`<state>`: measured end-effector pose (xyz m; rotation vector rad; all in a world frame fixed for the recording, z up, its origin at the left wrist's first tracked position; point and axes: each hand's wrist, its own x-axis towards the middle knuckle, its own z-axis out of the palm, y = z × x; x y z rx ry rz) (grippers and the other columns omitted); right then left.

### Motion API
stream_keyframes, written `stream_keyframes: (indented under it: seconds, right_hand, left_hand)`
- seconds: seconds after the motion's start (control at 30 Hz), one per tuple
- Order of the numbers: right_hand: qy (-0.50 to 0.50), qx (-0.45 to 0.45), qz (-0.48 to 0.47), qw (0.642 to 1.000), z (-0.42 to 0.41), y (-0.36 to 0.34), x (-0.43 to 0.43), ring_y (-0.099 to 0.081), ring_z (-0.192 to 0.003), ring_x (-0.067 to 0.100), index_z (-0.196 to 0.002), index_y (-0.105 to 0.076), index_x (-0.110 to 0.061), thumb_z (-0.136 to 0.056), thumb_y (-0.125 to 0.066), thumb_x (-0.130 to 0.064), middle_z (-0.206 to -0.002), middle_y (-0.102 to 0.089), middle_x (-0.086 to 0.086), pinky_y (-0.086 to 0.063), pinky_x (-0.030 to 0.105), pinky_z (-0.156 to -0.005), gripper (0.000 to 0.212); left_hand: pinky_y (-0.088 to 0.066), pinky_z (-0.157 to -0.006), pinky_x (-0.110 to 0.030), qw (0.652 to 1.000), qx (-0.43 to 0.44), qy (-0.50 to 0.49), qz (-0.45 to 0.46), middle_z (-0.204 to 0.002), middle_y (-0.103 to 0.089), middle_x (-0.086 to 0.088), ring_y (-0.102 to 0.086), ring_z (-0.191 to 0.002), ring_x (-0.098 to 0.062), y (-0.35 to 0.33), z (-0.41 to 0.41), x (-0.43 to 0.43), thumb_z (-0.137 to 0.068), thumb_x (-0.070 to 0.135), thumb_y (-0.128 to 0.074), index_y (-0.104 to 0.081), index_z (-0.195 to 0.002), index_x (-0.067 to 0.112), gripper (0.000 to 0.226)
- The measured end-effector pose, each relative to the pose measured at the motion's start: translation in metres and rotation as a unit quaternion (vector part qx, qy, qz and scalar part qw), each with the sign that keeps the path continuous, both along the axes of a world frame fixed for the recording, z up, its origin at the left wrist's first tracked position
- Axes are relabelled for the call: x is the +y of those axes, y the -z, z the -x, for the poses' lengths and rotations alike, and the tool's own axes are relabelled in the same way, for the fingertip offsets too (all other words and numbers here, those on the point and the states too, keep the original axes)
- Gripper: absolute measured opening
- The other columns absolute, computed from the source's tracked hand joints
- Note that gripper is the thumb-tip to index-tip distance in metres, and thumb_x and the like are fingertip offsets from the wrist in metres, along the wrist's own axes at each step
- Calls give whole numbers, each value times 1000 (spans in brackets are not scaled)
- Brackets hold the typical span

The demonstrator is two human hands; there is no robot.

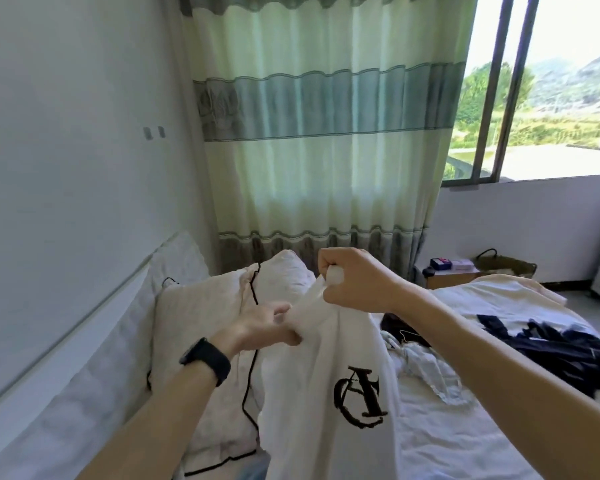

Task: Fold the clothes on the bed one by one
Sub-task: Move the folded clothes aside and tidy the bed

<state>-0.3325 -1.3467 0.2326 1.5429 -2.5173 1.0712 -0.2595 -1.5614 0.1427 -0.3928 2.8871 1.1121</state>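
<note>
White shirt (326, 393) above the bed (440, 438), clenched in right hand (357, 282) fingers (330, 263), seemingly pinched by blurred left hand (264, 327).

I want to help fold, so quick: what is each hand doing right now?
Left hand: blurred, but it grips the white shirt near its top.
Right hand: grips a bunch of the same shirt, held higher.

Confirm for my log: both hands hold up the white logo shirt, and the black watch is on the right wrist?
No: the head view shows the black watch on the left wrist, not the right. The left hand and the right hand do hold up the white logo shirt.
</note>
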Motion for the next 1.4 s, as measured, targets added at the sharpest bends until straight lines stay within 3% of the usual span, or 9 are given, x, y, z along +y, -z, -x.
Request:
stream_keyframes:
  seconds: [0.2,0.3,0.4,0.57,0.77,0.9,1.03,1.27,1.4]
  right_hand:
    - [94,-18,-33,995,39,35,46,-55,-88,12,-96,-54,-31,-89,-72,-20,-110,-60,-12,-43,21,-65,23]
    - [137,-31,-45,989,49,50,49,-59,-100,16,-133,-52,-30,-94,-71,-27,-120,-61,-6,-43,24,-72,43]
    - [206,91,-71,972,53,52,39,-60,-104,23,-111,-70,-26,-96,-67,-38,-100,-61,-5,-45,32,-75,19]
    - [207,71,47,975,38,36,6,-57,-94,14,-98,-77,-37,-96,-66,-42,-95,-59,-10,-48,31,-82,12]
    - [17,-134,174,975,4,3,-41,-69,-96,10,-79,-76,-50,-85,-72,-4,-95,-72,-16,-55,30,-93,47]
    - [-13,-179,212,961,2,-7,-42,-70,-96,6,-94,-77,-47,-91,-62,-5,-98,-71,-19,-55,33,-93,45]
    - [2,-208,92,974,24,26,-6,-64,-105,0,-131,-55,-52,-83,-79,-53,-116,-67,-21,-53,25,-88,54]
    - [147,-76,12,986,67,70,20,-53,-68,13,-71,-66,-23,-88,-78,-30,-66,-62,-13,-40,20,-59,22]
    - [185,27,19,982,70,45,25,-63,-79,18,-83,-72,-27,-93,-70,-34,-80,-69,-9,-50,31,-68,13]
  left_hand:
    - [-39,-62,-21,991,71,10,110,-129,-52,-15,-62,-105,-20,-15,-12,-21,-55,58,-79,-64,-79,38,35]
    - [-42,-67,-23,993,45,17,108,-100,-66,10,-62,-84,-6,-40,-20,-33,-50,57,-81,-68,-73,39,32]
    - [-40,-64,-23,998,30,20,53,-69,-60,16,-59,-72,-10,-62,-32,-28,-52,52,-85,-67,-64,28,32]
    - [-52,-84,-34,979,-107,108,-137,-108,-72,-6,-68,-94,-23,-96,-66,-9,-82,49,-78,-75,-109,13,45]
    - [-43,-109,-38,990,127,21,53,-138,-51,14,-50,-127,-8,-108,-33,-1,-79,47,-81,-40,-146,44,79]
    - [-47,-78,-25,981,137,64,125,-94,-62,17,-62,-100,-13,-116,-5,5,-83,38,-79,-67,-95,37,16]
    - [-45,-71,-30,970,213,-1,117,-89,-67,0,-62,-84,-20,-117,-1,-4,-85,49,-72,-65,-93,20,30]
    - [-42,-64,-20,958,202,-52,195,-79,-66,9,-60,-75,-8,-127,-33,-39,-78,45,-82,-63,-87,26,27]
    - [-35,-56,-24,957,109,-112,244,-61,-55,10,-51,-62,-7,-113,-63,-71,-71,41,-88,-61,-62,32,31]
